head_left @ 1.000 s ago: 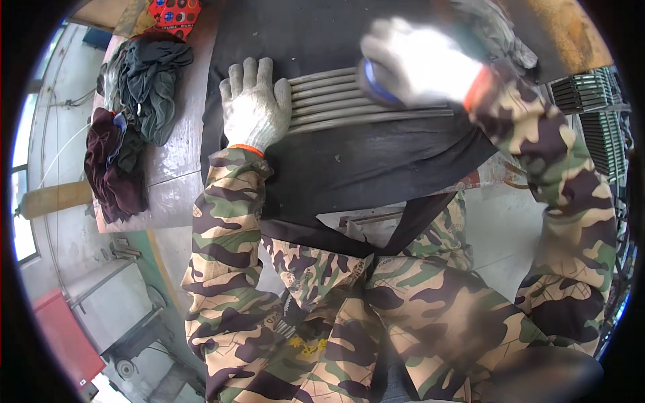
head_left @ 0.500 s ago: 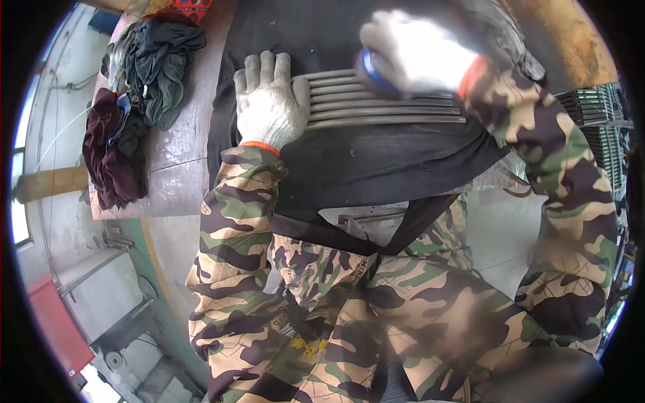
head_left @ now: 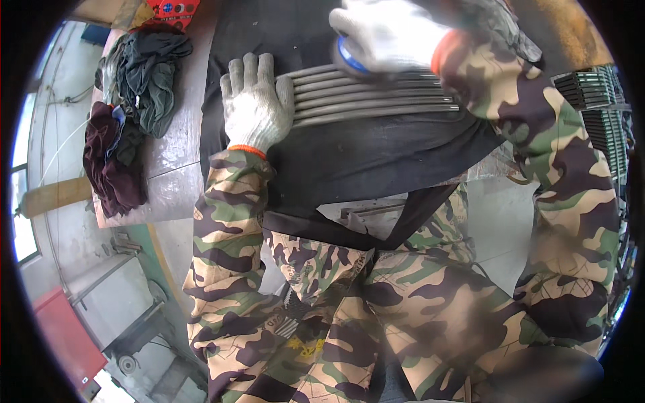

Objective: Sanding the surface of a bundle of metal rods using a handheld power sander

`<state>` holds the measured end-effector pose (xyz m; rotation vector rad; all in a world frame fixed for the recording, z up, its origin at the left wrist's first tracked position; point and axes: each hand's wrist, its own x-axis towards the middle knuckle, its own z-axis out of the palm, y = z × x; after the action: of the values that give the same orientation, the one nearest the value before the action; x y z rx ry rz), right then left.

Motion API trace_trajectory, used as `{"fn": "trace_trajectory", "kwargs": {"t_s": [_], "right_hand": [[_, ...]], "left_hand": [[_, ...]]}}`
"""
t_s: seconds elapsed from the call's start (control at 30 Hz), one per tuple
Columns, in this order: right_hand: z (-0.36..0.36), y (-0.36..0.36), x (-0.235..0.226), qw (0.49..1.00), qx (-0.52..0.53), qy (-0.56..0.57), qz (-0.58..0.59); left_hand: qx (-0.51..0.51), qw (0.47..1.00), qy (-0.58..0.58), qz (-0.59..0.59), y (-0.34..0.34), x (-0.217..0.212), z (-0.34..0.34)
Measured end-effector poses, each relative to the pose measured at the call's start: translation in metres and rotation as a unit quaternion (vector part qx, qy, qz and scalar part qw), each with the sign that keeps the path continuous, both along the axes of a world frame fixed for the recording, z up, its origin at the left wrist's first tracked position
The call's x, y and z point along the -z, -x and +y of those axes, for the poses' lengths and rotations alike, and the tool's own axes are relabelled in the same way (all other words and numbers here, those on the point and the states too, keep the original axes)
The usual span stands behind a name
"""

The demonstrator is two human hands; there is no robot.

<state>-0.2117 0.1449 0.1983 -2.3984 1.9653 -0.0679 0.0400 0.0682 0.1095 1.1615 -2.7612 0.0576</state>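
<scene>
Several grey metal rods (head_left: 376, 101) lie side by side on a black mat (head_left: 363, 158) on the workbench. My left hand (head_left: 254, 102), in a white knit glove, lies flat with fingers spread on the left ends of the rods. My right hand (head_left: 390, 33), also gloved, is blurred and grips a blue, round tool (head_left: 349, 57) held against the upper rods. Camouflage sleeves cover both my forearms.
Dark green and maroon cloths (head_left: 131, 101) are heaped on the grey bench top (head_left: 178, 154) at the left. A red object (head_left: 171, 8) sits at the top edge. Stacked dark metal parts (head_left: 598, 101) stand at the right. My camouflage trousers fill the lower view.
The view has shifted a little, so the rods and both hands sit slightly lower and further right. My right hand has slid left along the rods; my left hand stays pressed on them.
</scene>
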Motion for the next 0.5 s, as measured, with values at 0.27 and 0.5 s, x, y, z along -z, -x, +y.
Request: {"fn": "trace_trajectory", "kwargs": {"t_s": [0.27,0.5], "right_hand": [[0.032,-0.003,0.008,0.999,-0.028,0.022,-0.010],[0.016,-0.016,0.021,0.999,-0.001,0.024,-0.043]], "left_hand": [[0.086,0.984,0.124,0.096,0.016,0.020,0.001],[-0.026,0.999,0.022,-0.021,-0.009,0.012,-0.011]]}}
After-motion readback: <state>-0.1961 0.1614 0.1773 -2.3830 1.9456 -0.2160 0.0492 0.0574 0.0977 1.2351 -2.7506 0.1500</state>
